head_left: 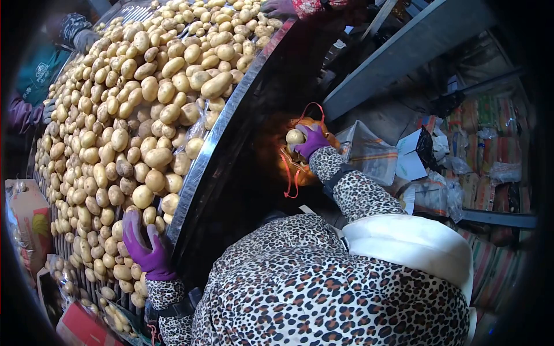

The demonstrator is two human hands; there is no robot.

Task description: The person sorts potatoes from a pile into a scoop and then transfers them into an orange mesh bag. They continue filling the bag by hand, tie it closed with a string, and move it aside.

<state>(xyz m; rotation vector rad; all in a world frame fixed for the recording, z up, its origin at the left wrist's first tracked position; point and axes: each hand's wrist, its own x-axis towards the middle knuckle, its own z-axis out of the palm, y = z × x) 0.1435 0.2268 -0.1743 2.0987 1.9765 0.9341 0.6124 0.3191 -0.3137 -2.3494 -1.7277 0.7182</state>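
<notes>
Many potatoes [158, 157] cover the metal roller conveyor [199, 167] on the left. My left hand [144, 247], in a purple glove, lies against the potatoes near the conveyor's edge, its thumb apart from the fingers. Over to the right, my right hand [312, 142], gloved the same way, grips a pale potato [295, 136]. That hand is at the mouth of an orange mesh bag [306, 174] with red drawstrings. The lower part of the bag is in shadow.
A grey metal beam [398, 57] slants across the upper right. Beside the bag stands a clear plastic crate [369, 153]. Striped sacks [496, 144] are piled at far right. Co-workers' gloved hands show at the top and left, including one hand [85, 40]. A cardboard box [32, 222] sits lower left.
</notes>
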